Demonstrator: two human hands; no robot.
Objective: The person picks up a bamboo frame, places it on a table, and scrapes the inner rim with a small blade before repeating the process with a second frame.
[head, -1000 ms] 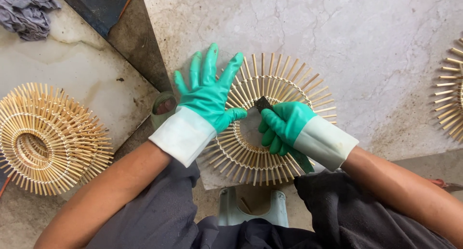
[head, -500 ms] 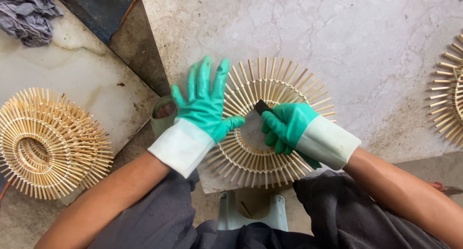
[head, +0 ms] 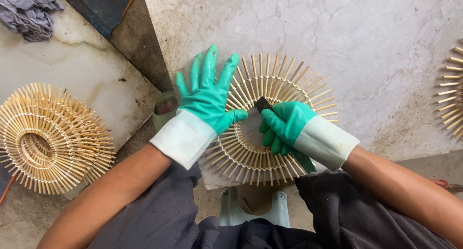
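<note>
Bamboo ring [head: 270,155] lay on the stone surface [head: 376,51]. Left hand [head: 207,97] pressed flat, fingers spread (green-gloved); right hand [head: 284,126] gripped a dark tool [head: 263,104].

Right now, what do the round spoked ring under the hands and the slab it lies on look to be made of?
Round spoked ring: pale tan sticks, probably bamboo or wood, bound with light cord, matt. Grey slab: veined, mottled, likely marble or stone, stained. Hands, left and right, wear green rubbery gloves.
</note>
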